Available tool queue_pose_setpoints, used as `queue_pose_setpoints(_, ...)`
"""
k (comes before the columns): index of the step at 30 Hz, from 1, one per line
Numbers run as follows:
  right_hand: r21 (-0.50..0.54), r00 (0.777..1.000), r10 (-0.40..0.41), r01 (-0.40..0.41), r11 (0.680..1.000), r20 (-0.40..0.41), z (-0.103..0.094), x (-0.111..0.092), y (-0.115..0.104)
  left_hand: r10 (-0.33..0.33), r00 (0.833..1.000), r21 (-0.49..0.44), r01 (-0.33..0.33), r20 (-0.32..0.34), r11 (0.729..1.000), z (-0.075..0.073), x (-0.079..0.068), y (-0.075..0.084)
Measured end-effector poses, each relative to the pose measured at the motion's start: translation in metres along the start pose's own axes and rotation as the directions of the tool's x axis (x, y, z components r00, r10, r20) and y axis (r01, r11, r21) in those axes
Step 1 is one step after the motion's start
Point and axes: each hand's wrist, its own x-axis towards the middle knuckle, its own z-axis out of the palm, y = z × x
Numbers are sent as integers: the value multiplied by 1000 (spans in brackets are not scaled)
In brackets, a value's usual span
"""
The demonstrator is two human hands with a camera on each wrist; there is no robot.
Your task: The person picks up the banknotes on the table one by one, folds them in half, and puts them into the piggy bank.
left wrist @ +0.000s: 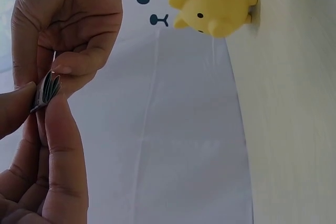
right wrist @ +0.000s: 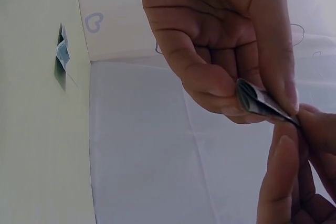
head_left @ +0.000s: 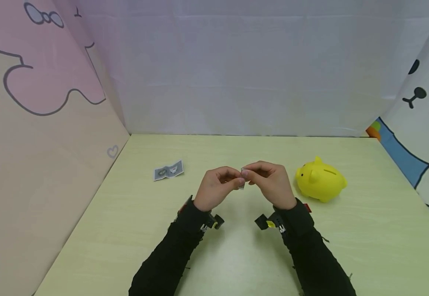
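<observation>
My left hand (head_left: 216, 188) and right hand (head_left: 271, 183) meet above the middle of the table. Between their thumbs and fingertips they pinch a small banknote (left wrist: 47, 92), folded into several layers. In the right wrist view the folded banknote (right wrist: 260, 103) shows its looped edge, with the fingers of both hands touching it. From the head view the fingers hide most of it. A second banknote (head_left: 168, 170), creased and partly unfolded, lies on the table to the left of the left hand. A yellow piggy bank (head_left: 321, 181) with a slot on top stands right of the right hand.
The pale wooden table (head_left: 233, 263) reaches back to a white curtain (head_left: 236, 74). Cloth with a pink cartoon figure (head_left: 51, 78) hangs along the left side, and cloth with a white cartoon animal (head_left: 421, 135) along the right.
</observation>
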Motion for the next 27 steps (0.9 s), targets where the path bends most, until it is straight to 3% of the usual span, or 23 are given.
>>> queue_pose_setpoints(11, -5, 1000, -14, 14, 1000, 4, 0, 1, -2, -20, 1000, 11, 20, 3, 1000, 0, 1, 0)
queue_pose_setpoints(27, -63, 998, 25, -21, 998, 62, -7, 3, -3, 33, 999, 55, -33, 6, 998, 0, -1, 0)
